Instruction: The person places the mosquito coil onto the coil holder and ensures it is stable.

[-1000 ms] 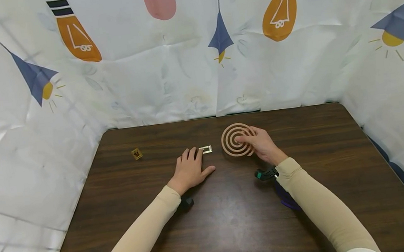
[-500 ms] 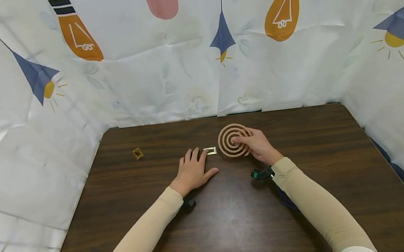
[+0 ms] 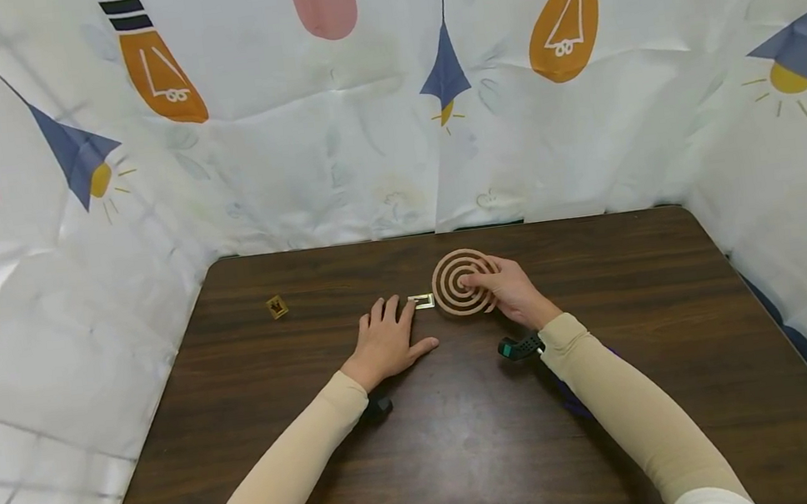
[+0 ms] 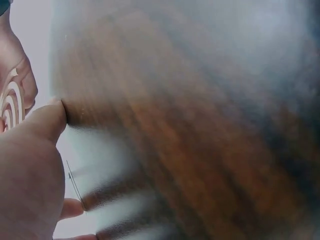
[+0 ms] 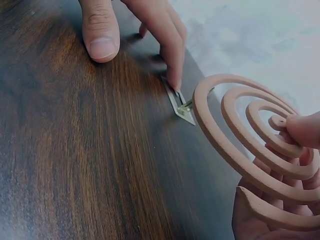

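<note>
A tan mosquito coil (image 5: 201,102) is pinched by my right hand (image 3: 518,292), thumb on its centre and fingers behind. The coil is held up on edge, tilted, above the far middle of the table. My left hand (image 3: 386,345) lies palm down with fingers spread, and its index fingertip presses the end of a small metal coil stand (image 3: 424,306). In the right wrist view a thin raised tongue (image 5: 187,105) rises from the stand. The coil's outer ring overlaps the tongue's upper end there. The left wrist view shows the stand edge-on.
A small gold square piece (image 3: 277,307) with a dark pattern lies at the far left of the dark wood table (image 3: 462,480). A patterned white curtain (image 3: 362,164) hangs behind the table and along both sides. Both wrists wear dark straps.
My right hand has carried the coil a little left, up to the stand. My left hand and the stand have shifted slightly right, with the fingertip still on the stand.
</note>
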A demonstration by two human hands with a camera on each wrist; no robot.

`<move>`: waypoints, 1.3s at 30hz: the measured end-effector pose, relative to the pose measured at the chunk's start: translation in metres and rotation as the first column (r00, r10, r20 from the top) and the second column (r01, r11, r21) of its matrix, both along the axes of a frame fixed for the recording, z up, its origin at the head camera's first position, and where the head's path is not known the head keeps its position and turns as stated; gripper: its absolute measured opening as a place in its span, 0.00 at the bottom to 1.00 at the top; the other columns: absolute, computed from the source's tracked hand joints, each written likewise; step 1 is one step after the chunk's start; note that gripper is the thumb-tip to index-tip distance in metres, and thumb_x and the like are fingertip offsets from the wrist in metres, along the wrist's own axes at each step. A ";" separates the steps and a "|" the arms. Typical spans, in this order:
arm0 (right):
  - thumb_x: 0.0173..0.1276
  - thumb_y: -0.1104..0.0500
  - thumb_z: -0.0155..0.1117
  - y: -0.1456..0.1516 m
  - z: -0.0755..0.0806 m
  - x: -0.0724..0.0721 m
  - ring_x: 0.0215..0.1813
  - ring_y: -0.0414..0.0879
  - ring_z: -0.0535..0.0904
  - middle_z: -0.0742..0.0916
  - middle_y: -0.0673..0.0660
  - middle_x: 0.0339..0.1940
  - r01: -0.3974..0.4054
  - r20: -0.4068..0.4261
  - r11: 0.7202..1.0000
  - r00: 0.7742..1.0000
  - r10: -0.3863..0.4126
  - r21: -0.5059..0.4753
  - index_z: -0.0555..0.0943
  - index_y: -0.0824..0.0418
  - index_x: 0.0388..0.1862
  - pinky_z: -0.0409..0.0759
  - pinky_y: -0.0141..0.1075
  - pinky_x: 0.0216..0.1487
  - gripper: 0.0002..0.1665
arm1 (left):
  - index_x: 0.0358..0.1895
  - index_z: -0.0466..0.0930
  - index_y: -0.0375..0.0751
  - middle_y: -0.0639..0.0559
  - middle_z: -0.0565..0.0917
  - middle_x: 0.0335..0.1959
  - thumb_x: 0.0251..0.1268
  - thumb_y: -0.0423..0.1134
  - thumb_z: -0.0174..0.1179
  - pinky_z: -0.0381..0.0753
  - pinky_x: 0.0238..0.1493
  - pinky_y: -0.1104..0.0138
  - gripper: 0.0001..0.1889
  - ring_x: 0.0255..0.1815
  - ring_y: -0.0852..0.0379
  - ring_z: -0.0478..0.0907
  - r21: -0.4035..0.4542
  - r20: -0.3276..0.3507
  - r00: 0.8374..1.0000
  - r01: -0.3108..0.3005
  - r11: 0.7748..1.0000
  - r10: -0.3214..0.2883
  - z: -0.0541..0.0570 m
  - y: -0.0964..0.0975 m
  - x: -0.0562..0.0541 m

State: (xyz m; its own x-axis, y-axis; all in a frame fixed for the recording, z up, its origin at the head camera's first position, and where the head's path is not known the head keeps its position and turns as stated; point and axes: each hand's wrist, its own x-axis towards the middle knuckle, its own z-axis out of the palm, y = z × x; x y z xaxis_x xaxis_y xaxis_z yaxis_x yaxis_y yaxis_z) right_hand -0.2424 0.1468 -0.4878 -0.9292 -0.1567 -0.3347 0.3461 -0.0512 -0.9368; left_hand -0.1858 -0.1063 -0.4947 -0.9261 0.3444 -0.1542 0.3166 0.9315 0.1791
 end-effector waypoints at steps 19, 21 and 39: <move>0.68 0.58 0.75 -0.014 0.002 -0.002 0.40 0.38 0.87 0.87 0.49 0.42 -0.019 -0.012 1.000 1.000 0.019 0.022 0.76 0.62 0.64 0.87 0.31 0.43 0.29 | 0.82 0.59 0.46 0.35 0.61 0.81 0.71 0.74 0.49 0.65 0.75 0.37 0.46 0.82 0.30 0.58 -0.049 0.002 1.000 0.018 0.999 -0.018 0.005 0.001 0.000; 0.69 0.57 0.74 -0.014 0.000 -0.002 0.41 0.38 0.86 0.86 0.49 0.42 -0.019 -0.012 1.000 1.000 0.019 0.023 0.76 0.61 0.65 0.87 0.31 0.43 0.29 | 0.83 0.58 0.46 0.35 0.60 0.82 0.72 0.74 0.48 0.64 0.76 0.37 0.47 0.82 0.30 0.57 -0.061 0.018 1.000 0.018 0.998 -0.017 0.004 0.001 0.000; 0.70 0.61 0.72 -0.021 -0.007 -0.006 0.39 0.37 0.85 0.84 0.50 0.41 -0.023 0.007 0.999 1.000 0.023 -0.042 0.76 0.62 0.62 0.86 0.28 0.41 0.24 | 0.85 0.52 0.47 0.36 0.55 0.84 0.74 0.73 0.45 0.59 0.79 0.38 0.46 0.85 0.31 0.51 -0.096 0.092 0.996 0.003 0.995 0.006 0.006 0.005 -0.001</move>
State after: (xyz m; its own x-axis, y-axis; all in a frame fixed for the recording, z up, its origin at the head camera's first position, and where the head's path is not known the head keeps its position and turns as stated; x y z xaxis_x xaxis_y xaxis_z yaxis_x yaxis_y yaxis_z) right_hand -0.2484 0.1262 -0.4946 -0.9226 -0.1920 -0.3345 0.3548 -0.0827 -0.9313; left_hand -0.1864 -0.1010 -0.4882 -0.9068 0.3228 -0.2711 0.3018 0.9461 0.1171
